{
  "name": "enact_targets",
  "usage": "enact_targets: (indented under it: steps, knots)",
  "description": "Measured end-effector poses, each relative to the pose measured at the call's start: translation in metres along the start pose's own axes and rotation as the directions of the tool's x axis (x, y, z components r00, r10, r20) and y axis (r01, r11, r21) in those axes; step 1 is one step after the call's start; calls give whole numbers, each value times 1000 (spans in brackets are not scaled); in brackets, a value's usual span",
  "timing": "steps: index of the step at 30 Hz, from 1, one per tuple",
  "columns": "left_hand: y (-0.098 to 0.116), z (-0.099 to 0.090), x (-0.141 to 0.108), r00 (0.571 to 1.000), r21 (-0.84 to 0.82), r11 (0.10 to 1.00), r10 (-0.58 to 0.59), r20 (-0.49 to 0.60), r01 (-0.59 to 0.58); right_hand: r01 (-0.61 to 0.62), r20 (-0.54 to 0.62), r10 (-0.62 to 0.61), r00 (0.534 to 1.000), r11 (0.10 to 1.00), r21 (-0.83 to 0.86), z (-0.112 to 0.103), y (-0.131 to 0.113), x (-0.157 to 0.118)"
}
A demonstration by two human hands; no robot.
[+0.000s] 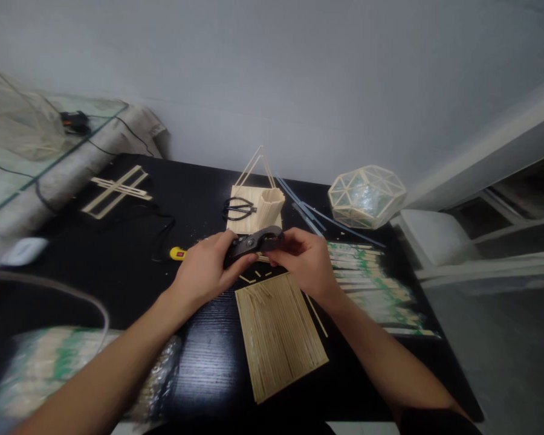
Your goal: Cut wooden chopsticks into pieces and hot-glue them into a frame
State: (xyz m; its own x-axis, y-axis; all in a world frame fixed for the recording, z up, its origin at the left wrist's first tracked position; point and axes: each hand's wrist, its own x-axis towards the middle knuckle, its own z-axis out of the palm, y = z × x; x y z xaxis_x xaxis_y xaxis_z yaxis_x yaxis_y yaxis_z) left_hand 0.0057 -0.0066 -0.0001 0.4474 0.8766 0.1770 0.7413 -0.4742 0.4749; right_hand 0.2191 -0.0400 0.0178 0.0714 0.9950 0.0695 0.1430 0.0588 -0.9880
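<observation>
My left hand [210,261] is wrapped round dark hand pruners [249,243], whose jaws point right. Close by the jaws, my right hand [309,261] is closed in a pinch; a thin wooden stick appears to be in its fingers, mostly hidden. Below both hands lies a flat panel of thin sticks [283,338], with a few short cut pieces [259,293] on its upper edge. Behind the pruners stands a small stick-built piece [247,196] with a cup-like holder [271,205] and a triangular frame. Black-handled scissors [238,209] rest on it.
Packs of sticks [362,272] lie at right, and a plastic bag of sticks [54,362] lies at front left. A faceted stick lantern [367,196] stands back right. Crossed stick frames [118,190] are at left. A yellow-ended tool [178,253] lies beside my left hand.
</observation>
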Motion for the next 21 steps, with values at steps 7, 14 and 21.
enact_targets:
  steps: [7,14,21]
  knots:
    - [0,0,0,1000,1,1000,24,-19,-24,4,-1,-4,1000,1000,3,1,-1,1]
    - [3,-3,0,1000,-7,1000,-4,9,4,0,9,0,1000,1000,18,1,-3,0]
    - [4,-4,-1,998,15,999,-44,43,43,-12,-4,12,1000,1000,12,1,-1,-1]
